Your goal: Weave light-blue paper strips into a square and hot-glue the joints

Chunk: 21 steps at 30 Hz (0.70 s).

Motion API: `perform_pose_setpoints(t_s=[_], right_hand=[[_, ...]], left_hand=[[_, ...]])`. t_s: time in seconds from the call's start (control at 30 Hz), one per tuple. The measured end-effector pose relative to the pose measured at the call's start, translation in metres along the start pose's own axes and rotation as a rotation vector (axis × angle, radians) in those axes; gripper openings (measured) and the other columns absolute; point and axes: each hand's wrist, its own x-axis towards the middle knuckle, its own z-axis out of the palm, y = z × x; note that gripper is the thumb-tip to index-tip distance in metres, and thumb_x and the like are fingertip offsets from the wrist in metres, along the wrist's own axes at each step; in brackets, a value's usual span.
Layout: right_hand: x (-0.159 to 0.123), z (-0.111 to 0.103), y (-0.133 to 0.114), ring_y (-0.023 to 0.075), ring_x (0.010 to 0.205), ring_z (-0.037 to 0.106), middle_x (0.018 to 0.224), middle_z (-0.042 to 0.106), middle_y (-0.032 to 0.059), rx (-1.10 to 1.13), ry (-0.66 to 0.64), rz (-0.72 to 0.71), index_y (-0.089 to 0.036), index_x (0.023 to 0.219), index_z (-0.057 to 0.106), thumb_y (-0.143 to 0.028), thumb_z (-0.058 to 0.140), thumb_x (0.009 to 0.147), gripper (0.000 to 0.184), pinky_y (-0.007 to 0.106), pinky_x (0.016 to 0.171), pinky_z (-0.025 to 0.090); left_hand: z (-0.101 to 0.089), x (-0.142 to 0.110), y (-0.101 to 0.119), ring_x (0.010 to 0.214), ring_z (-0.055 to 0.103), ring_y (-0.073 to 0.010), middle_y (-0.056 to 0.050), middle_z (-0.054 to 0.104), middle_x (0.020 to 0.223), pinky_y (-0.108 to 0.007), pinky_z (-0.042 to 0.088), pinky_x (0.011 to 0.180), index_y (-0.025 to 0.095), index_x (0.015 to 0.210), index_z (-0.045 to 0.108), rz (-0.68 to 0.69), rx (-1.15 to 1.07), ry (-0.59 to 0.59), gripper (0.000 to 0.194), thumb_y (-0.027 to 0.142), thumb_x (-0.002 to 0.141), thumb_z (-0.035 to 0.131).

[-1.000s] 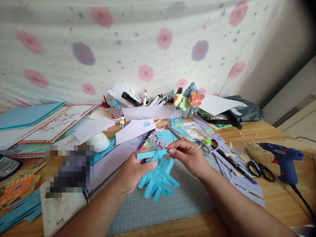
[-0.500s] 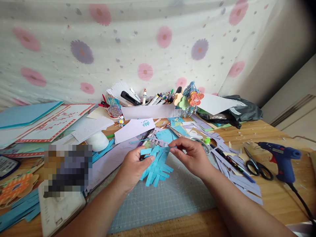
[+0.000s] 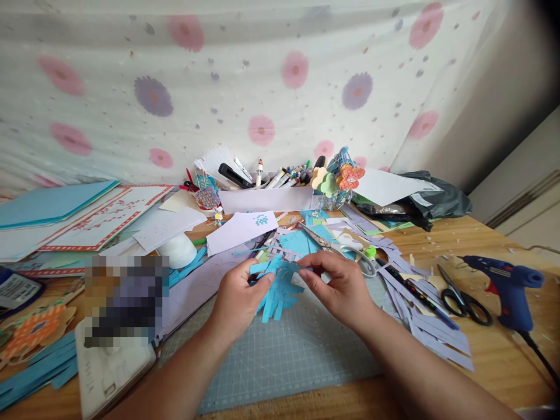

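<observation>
A piece of woven blue paper strips (image 3: 277,294), its loose ends hanging down, is held above the grey cutting mat (image 3: 280,361). My left hand (image 3: 242,291) pinches its left side between thumb and fingers. At its upper right, my right hand (image 3: 336,283) has thumb and forefinger closed on the end of a blue paper strip. Just behind the hands lie scissors with grey handles (image 3: 350,251) and a blue paper sheet (image 3: 301,240). Some of the weave is hidden by the left thumb.
A blue glue gun (image 3: 510,286) and black-handled scissors (image 3: 464,300) lie on the right beside purple paper strips (image 3: 437,335). A pen box (image 3: 271,199) stands at the back. On the left are a white power bank (image 3: 114,367) and a white roll (image 3: 176,252).
The woven paper has tilted and turned in my hands, its lower strips swinging left and up. My right hand has shifted slightly, still pinching a strip. The whole view has moved a little.
</observation>
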Motion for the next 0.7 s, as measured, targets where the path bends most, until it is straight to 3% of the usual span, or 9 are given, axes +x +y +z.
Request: perform_pose_setpoints(t_s=[0.2, 0.4, 0.53, 0.7], right_hand=[[-0.0016, 0.0076, 0.0038, 0.0105, 0.060, 0.060, 0.071, 0.068, 0.0017, -0.006, 0.009, 0.054, -0.016, 0.084, 0.067, -0.016, 0.062, 0.080, 0.006, 0.019, 0.056, 0.048], [0.0012, 0.0054, 0.0029, 0.0124, 0.061, 0.060, 0.072, 0.068, 0.0030, -0.032, 0.015, 0.107, -0.018, 0.084, 0.067, -0.020, 0.059, 0.083, 0.009, 0.022, 0.056, 0.048], [0.0009, 0.0050, 0.0008, 0.0114, 0.060, 0.059, 0.070, 0.067, 0.0023, -0.044, 0.015, 0.077, -0.017, 0.084, 0.067, -0.018, 0.060, 0.082, 0.008, 0.020, 0.055, 0.048], [-0.0019, 0.0076, -0.0020, 0.0106, 0.059, 0.059, 0.069, 0.065, 0.0014, -0.074, 0.038, -0.017, -0.017, 0.088, 0.065, -0.016, 0.060, 0.083, 0.007, 0.020, 0.056, 0.049]], left_hand=[[-0.0002, 0.0007, -0.0025, 0.051, 0.055, -0.0129, 0.001, 0.065, 0.064, -0.023, 0.044, 0.051, 0.017, 0.082, 0.064, -0.051, -0.055, 0.020, 0.020, 0.033, 0.071, 0.067], [-0.0005, -0.0014, -0.0011, 0.054, 0.053, -0.0130, 0.003, 0.062, 0.062, -0.021, 0.042, 0.051, 0.019, 0.074, 0.063, 0.089, 0.207, 0.059, 0.010, 0.029, 0.074, 0.062], [0.0001, -0.0036, 0.0014, 0.048, 0.045, -0.0103, 0.006, 0.052, 0.050, -0.019, 0.035, 0.048, 0.020, 0.061, 0.058, 0.203, 0.408, 0.162, 0.012, 0.026, 0.072, 0.062], [0.0000, -0.0025, -0.0004, 0.046, 0.044, -0.0105, 0.006, 0.051, 0.049, -0.020, 0.035, 0.047, 0.021, 0.059, 0.055, 0.194, 0.357, 0.184, 0.016, 0.028, 0.072, 0.062]])
